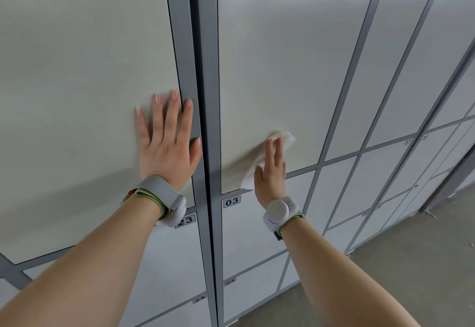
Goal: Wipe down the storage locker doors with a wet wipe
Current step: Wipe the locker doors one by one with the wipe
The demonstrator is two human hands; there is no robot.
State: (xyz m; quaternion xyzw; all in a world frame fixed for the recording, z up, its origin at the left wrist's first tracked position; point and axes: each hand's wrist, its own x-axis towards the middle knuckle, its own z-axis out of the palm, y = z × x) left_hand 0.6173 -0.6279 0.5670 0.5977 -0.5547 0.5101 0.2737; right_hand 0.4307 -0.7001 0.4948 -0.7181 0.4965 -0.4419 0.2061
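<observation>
— What fills the view?

— A bank of grey metal storage lockers. The largest panel is the tall pale grey locker door on the left (77, 69). Next to it is the tall pale grey locker door numbered 02 (282, 56). A dark grey vertical frame post (203, 43) runs between them, smaller doors sit below, and a grey concrete floor (411, 262) shows at the lower right.

— And the hands?

— The left hand (167, 144) lies flat on the left door near its right edge. Its fingers are straight and fanned wide. Its thumb rests on the frame post, and it holds nothing.

— The right one?

— The right hand (271, 175) is also flat, with its fingers straight and close together. It presses on the lower part of door 02, just above that door's bottom edge. Nothing is gripped; the palm and fingers pin the cloth to the panel.

— Where is the cloth?

— The crumpled white wet wipe (285, 139) is trapped between the right hand and door 02. It sticks out past the fingertips and again beside the thumb.

— Anything smaller?

— A grey fabric wristband (159, 190) is on the left wrist, and a white round wrist device (280, 211) is on the right. The black-and-white number label 03 (231, 201) sits just below door 02, and the label 23 (185, 220) is beside the left wrist.
</observation>
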